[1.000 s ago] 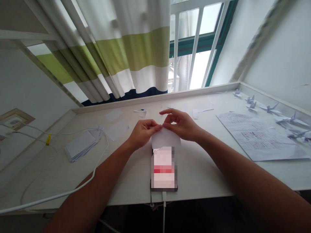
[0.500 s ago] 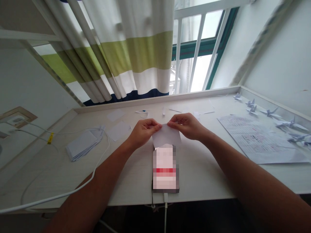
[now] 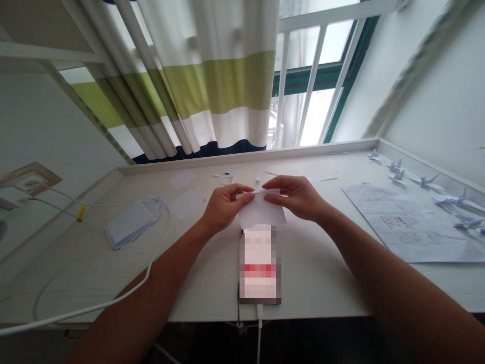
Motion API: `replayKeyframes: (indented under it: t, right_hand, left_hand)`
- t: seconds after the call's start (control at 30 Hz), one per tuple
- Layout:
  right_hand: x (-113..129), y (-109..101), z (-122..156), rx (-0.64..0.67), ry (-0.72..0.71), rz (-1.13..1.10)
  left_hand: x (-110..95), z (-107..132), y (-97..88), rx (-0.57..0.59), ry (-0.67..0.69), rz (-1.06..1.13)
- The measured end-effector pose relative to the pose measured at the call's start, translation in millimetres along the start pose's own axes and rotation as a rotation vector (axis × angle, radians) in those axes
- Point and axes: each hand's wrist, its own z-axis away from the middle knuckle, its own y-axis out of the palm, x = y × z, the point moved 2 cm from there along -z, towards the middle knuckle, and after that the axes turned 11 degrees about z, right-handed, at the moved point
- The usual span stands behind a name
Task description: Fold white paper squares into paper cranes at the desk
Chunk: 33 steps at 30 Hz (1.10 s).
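A small sheet of white paper (image 3: 261, 215) is held up between my two hands, just beyond a phone (image 3: 259, 273). My left hand (image 3: 226, 207) pinches the upper left of the paper between thumb and fingers. On the other side, my right hand (image 3: 297, 198) pinches its upper right in the same way. A narrow strip along the paper's top edge appears folded over between my thumbs and fingers. The phone lies on the desk with a white cable plugged into its near end, and its screen is blurred out.
At the left lies a stack of folded white paper (image 3: 131, 225), with a white cable (image 3: 159, 247) running past it and over my left forearm. A written sheet (image 3: 397, 222) lies at the right, and several folded paper cranes (image 3: 424, 181) stand along the right edge. Paper scraps (image 3: 184, 179) lie at the back.
The paper's top edge now shows a folded strip. My right fingers have spread farther along it, and both thumbs rest on the near side. The view has shifted slightly.
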Motion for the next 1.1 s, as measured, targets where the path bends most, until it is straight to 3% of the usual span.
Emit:
replayKeyframes:
  t: [0.33,0.57,0.67,0.9,1.1]
  right_hand:
    - [1.3,5.5,1.1,-0.023,0.021,-0.068]
    - [0.1,10.5,0.7,-0.051,0.088,-0.268]
    - [0.9,9.2,0.1,-0.074,0.095,-0.338]
    - [4.4,4.0,-0.7,-0.068,0.091,-0.341]
    - [6.1,3.3,-0.4,-0.143,0.062,-0.279]
  left_hand:
    - [-0.1,1.0,1.3,0.012,0.103,-0.11]
    - [-3.7,4.1,5.3,0.058,0.196,-0.061]
    - [-4.6,4.5,6.7,0.093,0.152,-0.035]
    - [-4.1,-1.4,2.7,-0.001,0.126,0.031]
    - [-4.7,-3.4,-0.5,-0.071,0.105,0.058]
